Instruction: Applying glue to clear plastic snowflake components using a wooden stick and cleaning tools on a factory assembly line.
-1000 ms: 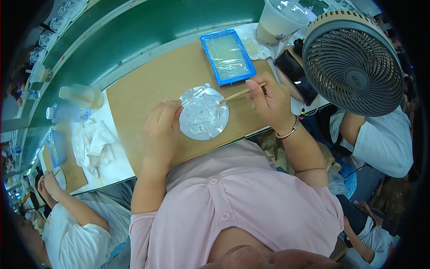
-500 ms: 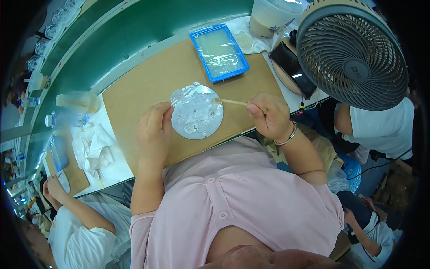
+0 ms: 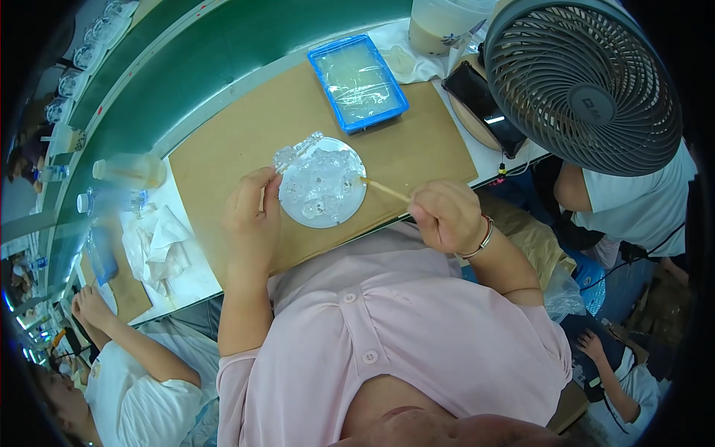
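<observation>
A round whitish plate [image 3: 344, 216] lies in front of me on brown cardboard, with a cluster of clear, shiny plastic-looking pieces [image 3: 322, 179] on it. My left hand [image 3: 251, 205] is at the plate's left edge, thumb and fingertips closed on a clear piece [image 3: 298, 149] that juts past the upper left rim. Whether that piece joins the cluster I cannot tell. Pinched in my right hand [image 3: 448, 216] is a thin wooden stick [image 3: 387, 191]. Its darker tip points left and reaches the plate's right edge.
A blue-rimmed tray [image 3: 359, 82] under clear film sits beyond the plate. At the right are a dark phone-like slab [image 3: 484, 108] and a large fan [image 3: 585, 93]. A lidded tub [image 3: 447, 26] stands behind. Crumpled white cloth [image 3: 158, 246], bottles and a co-worker's hands [image 3: 93, 307] are at left.
My right hand has come slightly nearer to me, and the stick now slants more, its tip lower along the plate's right edge. My left hand keeps its hold.
</observation>
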A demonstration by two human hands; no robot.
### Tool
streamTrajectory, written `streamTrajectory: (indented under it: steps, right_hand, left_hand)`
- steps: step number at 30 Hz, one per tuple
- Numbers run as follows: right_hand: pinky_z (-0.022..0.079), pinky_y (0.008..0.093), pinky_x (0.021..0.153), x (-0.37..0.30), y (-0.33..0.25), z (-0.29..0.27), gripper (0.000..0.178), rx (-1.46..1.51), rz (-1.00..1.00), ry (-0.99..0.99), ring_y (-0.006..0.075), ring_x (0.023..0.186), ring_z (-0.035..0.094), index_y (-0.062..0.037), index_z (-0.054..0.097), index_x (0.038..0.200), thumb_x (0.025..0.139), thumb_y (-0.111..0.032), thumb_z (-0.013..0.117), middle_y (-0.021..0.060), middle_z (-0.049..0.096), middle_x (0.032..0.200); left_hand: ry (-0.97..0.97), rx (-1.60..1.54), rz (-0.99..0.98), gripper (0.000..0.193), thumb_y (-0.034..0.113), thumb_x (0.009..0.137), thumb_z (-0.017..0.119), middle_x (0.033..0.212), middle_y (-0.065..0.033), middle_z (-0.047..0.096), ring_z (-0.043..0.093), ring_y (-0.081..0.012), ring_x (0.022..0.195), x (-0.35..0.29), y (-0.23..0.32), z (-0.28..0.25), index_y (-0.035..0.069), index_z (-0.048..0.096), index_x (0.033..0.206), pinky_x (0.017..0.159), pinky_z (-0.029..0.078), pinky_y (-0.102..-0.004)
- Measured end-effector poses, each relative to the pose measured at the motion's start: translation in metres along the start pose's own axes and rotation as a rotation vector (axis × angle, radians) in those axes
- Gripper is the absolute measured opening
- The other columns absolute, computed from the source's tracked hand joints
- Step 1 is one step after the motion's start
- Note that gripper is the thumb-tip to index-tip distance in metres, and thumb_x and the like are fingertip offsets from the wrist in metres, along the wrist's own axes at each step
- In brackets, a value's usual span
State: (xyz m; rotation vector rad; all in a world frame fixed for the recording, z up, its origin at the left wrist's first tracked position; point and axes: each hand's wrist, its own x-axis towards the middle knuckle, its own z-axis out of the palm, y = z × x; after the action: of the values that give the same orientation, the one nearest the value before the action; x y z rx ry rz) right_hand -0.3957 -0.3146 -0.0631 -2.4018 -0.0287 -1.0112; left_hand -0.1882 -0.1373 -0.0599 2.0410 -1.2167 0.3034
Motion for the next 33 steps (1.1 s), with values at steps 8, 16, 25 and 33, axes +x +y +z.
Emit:
streamTrajectory:
  steps: [8, 16, 25, 33]
  right_hand:
    - [0.045, 0.0325, 0.049, -0.009, -0.018, 0.012, 0.017, 0.098, -0.190, -0.037, 0.0254, 0.057, 0.058, -0.0008, 0.052, 0.091, 0.085, -0.011, 0.065, 0.0118, 0.060, 0.075]
    - [0.046, 0.0326, 0.049, -0.007, -0.015, 0.006, 0.013, 0.100, -0.132, -0.043, 0.0257, 0.056, 0.057, -0.0014, 0.052, 0.092, 0.085, -0.007, 0.062, 0.0122, 0.059, 0.074]
    - [0.045, 0.0253, 0.051, 0.018, 0.013, -0.024, 0.007, -0.025, 0.064, 0.305, 0.0140, 0.056, 0.059, -0.0015, 0.053, 0.092, 0.095, -0.007, 0.049, 0.0102, 0.060, 0.070]
    - [0.045, 0.0236, 0.052, 0.052, 0.048, -0.003, 0.010, -0.196, 0.153, 0.245, 0.0139, 0.054, 0.058, -0.0014, 0.055, 0.087, 0.093, -0.009, 0.058, 0.0074, 0.060, 0.065]
  left_hand:
    - [-0.018, 0.001, -0.028, 0.014, 0.002, 0.081, 0.070, 0.087, -0.0103, 0.069, 0.067, -0.0208, 0.077, 0.000, 0.002, -0.001, 0.002, 0.065, 0.094, 0.068, 0.051, -0.0291]
    - [-0.001, -0.037, -0.076, 0.014, 0.001, 0.078, 0.071, 0.088, -0.0085, 0.069, 0.067, -0.0229, 0.077, 0.000, 0.002, -0.004, 0.004, 0.065, 0.089, 0.067, 0.052, -0.0308]
    - [0.023, 0.042, -0.226, 0.019, 0.005, 0.079, 0.073, 0.087, -0.0100, 0.070, 0.067, -0.0168, 0.079, -0.017, -0.022, -0.025, 0.000, 0.067, 0.096, 0.072, 0.051, -0.0267]
    - [-0.096, -0.056, -0.262, 0.029, 0.004, 0.078, 0.074, 0.094, -0.0098, 0.068, 0.066, -0.0176, 0.084, -0.013, -0.019, -0.039, 0.000, 0.064, 0.105, 0.077, 0.050, -0.0269]
